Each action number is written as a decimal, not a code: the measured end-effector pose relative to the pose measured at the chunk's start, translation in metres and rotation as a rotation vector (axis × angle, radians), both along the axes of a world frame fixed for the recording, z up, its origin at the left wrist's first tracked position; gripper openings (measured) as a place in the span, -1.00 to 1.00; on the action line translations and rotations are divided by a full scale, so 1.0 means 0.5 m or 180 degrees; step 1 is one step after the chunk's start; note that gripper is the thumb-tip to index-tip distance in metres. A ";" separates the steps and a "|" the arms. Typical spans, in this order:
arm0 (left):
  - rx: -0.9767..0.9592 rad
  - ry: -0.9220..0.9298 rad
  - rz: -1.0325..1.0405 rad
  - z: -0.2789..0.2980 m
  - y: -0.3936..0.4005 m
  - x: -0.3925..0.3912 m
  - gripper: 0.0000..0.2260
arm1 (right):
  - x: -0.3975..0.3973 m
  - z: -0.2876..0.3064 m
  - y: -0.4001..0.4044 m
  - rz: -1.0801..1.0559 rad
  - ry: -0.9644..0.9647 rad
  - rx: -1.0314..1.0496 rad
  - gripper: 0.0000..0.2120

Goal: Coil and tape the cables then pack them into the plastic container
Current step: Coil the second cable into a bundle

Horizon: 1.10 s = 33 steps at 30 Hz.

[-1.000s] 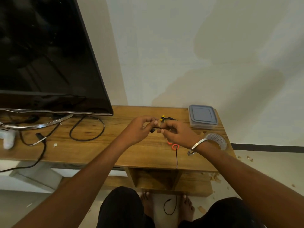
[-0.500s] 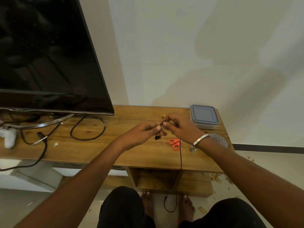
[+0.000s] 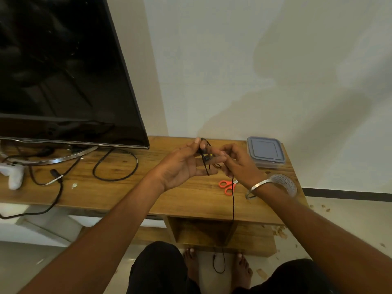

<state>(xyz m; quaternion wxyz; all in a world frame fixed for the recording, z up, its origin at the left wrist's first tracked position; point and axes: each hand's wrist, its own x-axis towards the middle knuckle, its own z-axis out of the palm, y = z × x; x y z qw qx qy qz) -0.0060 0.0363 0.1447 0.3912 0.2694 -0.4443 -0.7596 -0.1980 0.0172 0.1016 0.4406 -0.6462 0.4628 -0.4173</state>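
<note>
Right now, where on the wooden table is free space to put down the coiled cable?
Bare wood lies between the looped black cable and the orange scissors, along the table front edge. It is crowded at right: lidded container, tape roll, scissors. At left, TV stand and white controller.

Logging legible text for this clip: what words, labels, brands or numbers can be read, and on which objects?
None can be read.
Tape roll: faint printed marks around its band, too small and blurred to read.
Plastic container: no text visible on the lid.
TV: dark screen, no brand legible on its frame.
White game controller: no markings readable.
</note>
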 end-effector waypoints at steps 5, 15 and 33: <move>-0.0204 0.0453 0.0475 0.039 -0.014 -0.003 -0.75 | 0.003 -0.037 0.014 0.0194 0.0053 0.0294 -0.73; -0.0869 -0.0198 0.2478 0.078 -0.057 0.034 -0.77 | -0.042 -0.103 0.027 0.1257 0.3161 0.0762 -0.77; -0.1805 -0.1816 0.2698 -0.004 -0.052 0.062 -0.79 | 0.040 0.018 -0.086 -0.0544 0.1267 -0.1262 -0.80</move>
